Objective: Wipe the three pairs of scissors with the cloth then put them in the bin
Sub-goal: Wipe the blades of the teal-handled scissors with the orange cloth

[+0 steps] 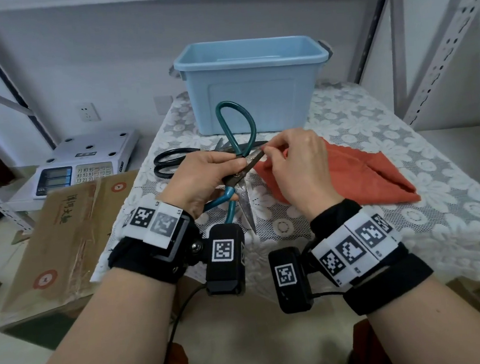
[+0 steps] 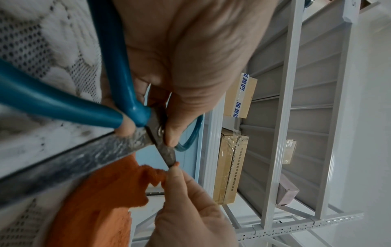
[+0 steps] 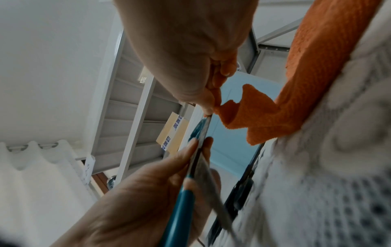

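Teal-handled steel scissors [image 1: 238, 164] spread open before the light-blue plastic bin [image 1: 252, 83]: left hand [image 1: 203, 179] grips their pivot, right hand [image 1: 296, 170] pinches the orange terry cloth [image 1: 358, 176] around one blade tip.

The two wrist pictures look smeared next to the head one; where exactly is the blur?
Left wrist view: the near blade and lace tablecloth are soft. Right wrist view: the tablecloth and teal handle smear. Head view: sharp, but the shelf posts bow from the wide lens.
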